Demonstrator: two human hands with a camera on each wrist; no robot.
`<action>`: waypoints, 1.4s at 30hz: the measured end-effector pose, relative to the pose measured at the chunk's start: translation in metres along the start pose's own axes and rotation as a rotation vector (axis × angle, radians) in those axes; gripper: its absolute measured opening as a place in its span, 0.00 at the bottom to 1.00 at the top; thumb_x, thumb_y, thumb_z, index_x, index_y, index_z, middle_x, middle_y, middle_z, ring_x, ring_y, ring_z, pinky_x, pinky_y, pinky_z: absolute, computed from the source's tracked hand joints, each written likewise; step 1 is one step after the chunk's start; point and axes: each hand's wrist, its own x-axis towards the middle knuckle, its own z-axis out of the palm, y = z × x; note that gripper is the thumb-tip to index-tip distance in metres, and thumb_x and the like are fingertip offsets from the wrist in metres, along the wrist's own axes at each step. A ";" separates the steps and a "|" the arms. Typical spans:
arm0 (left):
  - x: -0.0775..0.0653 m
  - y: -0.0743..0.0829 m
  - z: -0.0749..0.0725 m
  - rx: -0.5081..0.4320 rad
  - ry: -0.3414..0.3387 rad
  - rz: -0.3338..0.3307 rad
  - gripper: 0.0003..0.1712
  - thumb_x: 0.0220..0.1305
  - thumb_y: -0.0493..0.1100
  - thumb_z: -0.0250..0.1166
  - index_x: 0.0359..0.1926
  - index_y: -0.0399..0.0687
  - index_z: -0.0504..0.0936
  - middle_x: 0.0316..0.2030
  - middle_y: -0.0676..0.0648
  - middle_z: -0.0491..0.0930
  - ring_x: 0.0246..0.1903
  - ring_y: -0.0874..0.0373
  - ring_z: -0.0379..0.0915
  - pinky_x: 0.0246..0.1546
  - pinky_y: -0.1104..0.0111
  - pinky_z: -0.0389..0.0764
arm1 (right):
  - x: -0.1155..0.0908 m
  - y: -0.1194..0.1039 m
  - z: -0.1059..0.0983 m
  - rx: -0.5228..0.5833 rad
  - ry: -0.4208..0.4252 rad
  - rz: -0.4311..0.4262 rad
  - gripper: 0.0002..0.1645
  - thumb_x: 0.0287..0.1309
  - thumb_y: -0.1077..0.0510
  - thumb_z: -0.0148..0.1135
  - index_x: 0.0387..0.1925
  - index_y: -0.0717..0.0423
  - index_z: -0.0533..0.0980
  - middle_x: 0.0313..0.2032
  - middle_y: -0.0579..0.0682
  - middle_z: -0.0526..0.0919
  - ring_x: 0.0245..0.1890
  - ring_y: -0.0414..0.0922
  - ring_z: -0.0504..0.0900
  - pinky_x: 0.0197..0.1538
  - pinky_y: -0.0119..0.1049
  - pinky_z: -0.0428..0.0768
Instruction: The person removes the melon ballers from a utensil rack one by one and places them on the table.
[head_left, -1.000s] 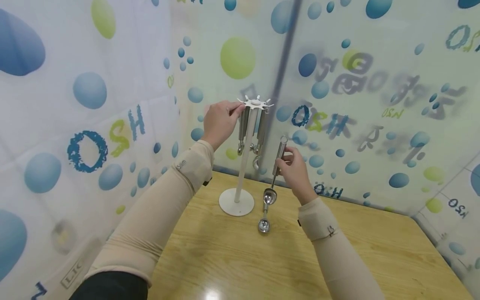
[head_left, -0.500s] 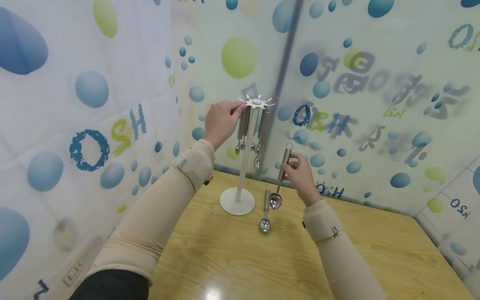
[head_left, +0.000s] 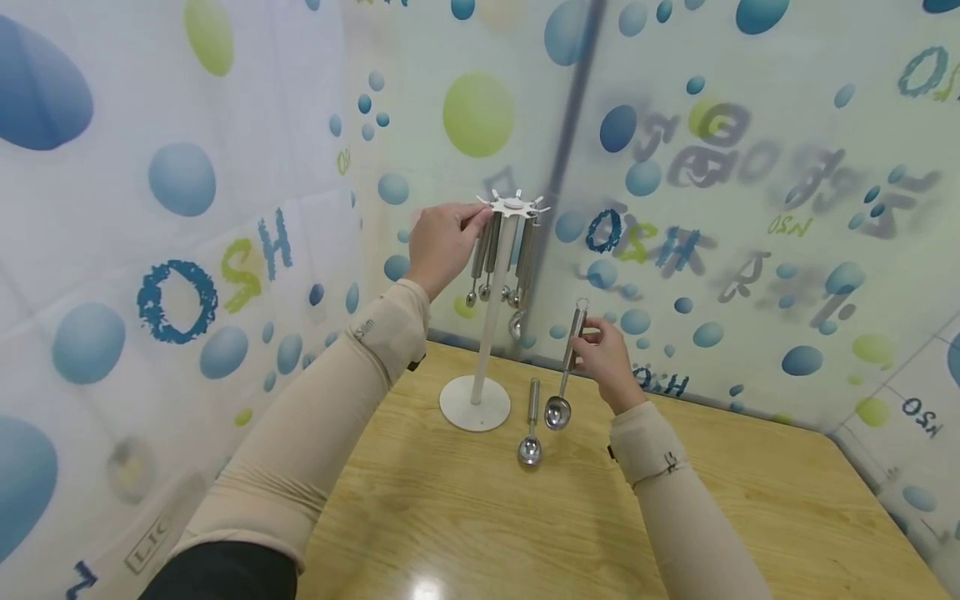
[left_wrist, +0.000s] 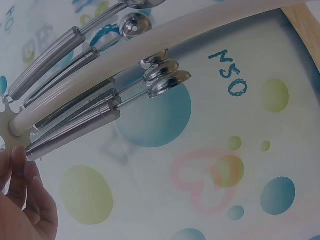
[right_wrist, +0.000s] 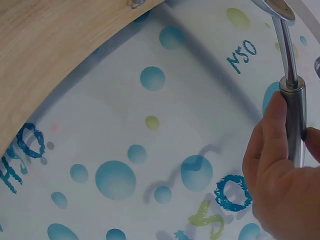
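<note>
A white hanging stand [head_left: 487, 333] with a ring of hooks on top holds several steel scoops [head_left: 522, 258] by their handle ends. At its top, my left hand [head_left: 444, 246] pinches the edge of the hook plate with thumb and fingers. In the left wrist view those fingertips [left_wrist: 20, 152] are right at the top of a hanging scoop's handle [left_wrist: 75, 131]. Right of the stand, my right hand [head_left: 606, 360] grips a steel scoop [head_left: 573, 342] by its handle, ring end up and round bowl down. Another steel scoop [head_left: 530, 446] lies on the table, bowl toward me.
The wooden table [head_left: 450, 525] runs to the back corner, where printed curtains [head_left: 675, 208] close off the left and rear. The stand's round base [head_left: 475, 404] sits near the table's far edge, left of the lying scoop.
My right hand has moved right and slightly down with its scoop, away from the lying scoop. The left hand stays at the stand's top; the hanging scoops beside it have shifted and spread apart.
</note>
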 end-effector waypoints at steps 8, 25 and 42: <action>0.000 0.000 0.000 -0.009 0.000 -0.006 0.17 0.74 0.52 0.62 0.58 0.53 0.86 0.42 0.50 0.89 0.34 0.58 0.82 0.63 0.54 0.68 | 0.009 0.019 -0.004 0.012 -0.005 0.072 0.30 0.73 0.62 0.53 0.72 0.63 0.62 0.51 0.60 0.74 0.43 0.52 0.82 0.46 0.43 0.85; -0.001 0.000 -0.001 0.004 0.001 0.004 0.18 0.74 0.52 0.62 0.58 0.54 0.86 0.43 0.51 0.89 0.36 0.58 0.82 0.53 0.59 0.73 | 0.019 0.052 -0.001 0.019 -0.109 0.230 0.31 0.74 0.63 0.50 0.74 0.66 0.58 0.58 0.69 0.73 0.47 0.54 0.80 0.53 0.52 0.82; -0.001 0.000 -0.001 0.012 -0.005 0.014 0.17 0.74 0.51 0.62 0.58 0.53 0.85 0.46 0.50 0.88 0.36 0.58 0.82 0.47 0.61 0.75 | 0.021 0.076 0.007 -0.016 -0.152 0.266 0.32 0.74 0.64 0.50 0.74 0.70 0.56 0.59 0.69 0.72 0.49 0.55 0.79 0.54 0.53 0.81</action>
